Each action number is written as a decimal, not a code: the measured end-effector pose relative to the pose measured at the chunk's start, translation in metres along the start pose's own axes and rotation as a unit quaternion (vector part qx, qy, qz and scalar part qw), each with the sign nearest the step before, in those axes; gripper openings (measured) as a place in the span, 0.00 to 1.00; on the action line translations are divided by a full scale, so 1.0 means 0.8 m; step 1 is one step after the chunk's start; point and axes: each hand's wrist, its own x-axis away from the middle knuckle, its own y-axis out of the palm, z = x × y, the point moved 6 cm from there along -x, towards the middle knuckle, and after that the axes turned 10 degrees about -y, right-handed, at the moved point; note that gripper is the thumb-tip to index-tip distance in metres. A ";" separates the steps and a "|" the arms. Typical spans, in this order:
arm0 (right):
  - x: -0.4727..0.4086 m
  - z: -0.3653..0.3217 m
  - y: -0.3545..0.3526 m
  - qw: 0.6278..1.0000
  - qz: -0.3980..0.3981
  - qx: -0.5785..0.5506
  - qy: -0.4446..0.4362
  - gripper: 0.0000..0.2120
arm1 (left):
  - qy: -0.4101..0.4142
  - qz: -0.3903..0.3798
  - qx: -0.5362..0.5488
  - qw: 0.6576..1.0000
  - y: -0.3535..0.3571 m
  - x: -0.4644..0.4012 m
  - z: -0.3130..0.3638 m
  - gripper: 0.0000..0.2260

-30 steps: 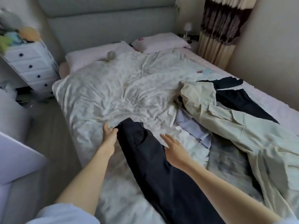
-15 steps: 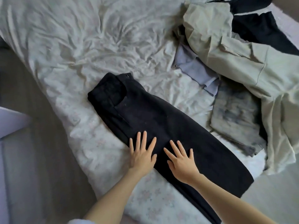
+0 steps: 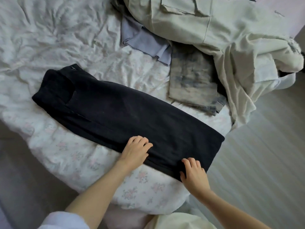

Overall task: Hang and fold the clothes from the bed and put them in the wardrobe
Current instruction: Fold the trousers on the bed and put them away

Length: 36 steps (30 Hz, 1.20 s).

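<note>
Cut off at the top: the beige coat [image 3: 206,25], heaped over the other clothes and hiding most of a lilac garment [image 3: 145,40] and the upper edge of folded faded jeans [image 3: 193,83]. Laid flat and diagonal across the bed [image 3: 69,38] corner: the black trousers [image 3: 125,113], waistband toward upper left, hem close to the mattress edge above the floor [image 3: 264,154]. Left hand [image 3: 134,151] resting on the trousers' near edge, fingers [image 3: 145,142] curled; right hand [image 3: 194,172] at the hem corner, fingers bent, grip hard to judge. Bare quilt open at upper left.
</note>
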 end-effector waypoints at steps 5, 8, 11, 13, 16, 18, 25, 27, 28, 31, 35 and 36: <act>0.004 0.018 0.006 0.999 -0.008 -0.042 -0.025 0.12 | 0.001 -0.030 -0.019 0.999 -0.006 -0.011 -0.001 0.17; -0.005 0.014 0.008 0.998 -0.003 -0.060 -0.034 0.03 | -0.004 -0.080 -0.050 0.996 -0.007 -0.017 0.006 0.07; -0.005 0.015 0.010 0.996 0.039 -0.046 -0.058 0.14 | -0.022 -0.100 -0.060 0.993 -0.012 -0.019 0.008 0.06; 0.003 0.014 0.003 0.996 0.049 -0.012 -0.076 0.22 | -0.014 -0.068 -0.049 0.996 -0.020 -0.014 0.012 0.09; 0.018 0.009 -0.010 0.991 0.087 0.016 -0.098 0.25 | 0.006 -0.040 -0.079 0.996 -0.029 0.000 0.022 0.17; 0.025 0.006 -0.017 0.988 0.105 0.031 -0.112 0.23 | 0.024 -0.014 -0.098 0.995 -0.036 0.007 0.033 0.18; 0.034 0.011 0.016 0.994 0.063 0.051 -0.077 0.20 | -0.023 0.002 -0.089 0.996 0.000 0.052 0.008 0.21; 0.035 0.004 0.022 0.996 0.042 0.038 -0.073 0.20 | -0.045 0.033 -0.057 0.997 0.007 0.066 -0.009 0.18; 0.037 0.002 0.024 0.996 0.036 0.028 -0.074 0.19 | -0.050 0.063 -0.035 0.996 0.005 0.069 -0.013 0.17; 0.043 0.001 0.025 0.997 0.045 -0.010 -0.062 0.07 | -0.070 0.139 0.007 0.988 -0.015 0.059 -0.026 0.15; 0.032 -0.006 0.015 0.998 0.045 -0.014 -0.048 0.05 | -0.104 0.106 -0.033 0.988 -0.026 0.024 -0.072 0.20; 0.028 -0.013 0.013 0.998 0.041 -0.021 -0.052 0.05 | -0.102 0.086 -0.050 0.990 -0.026 0.018 -0.084 0.20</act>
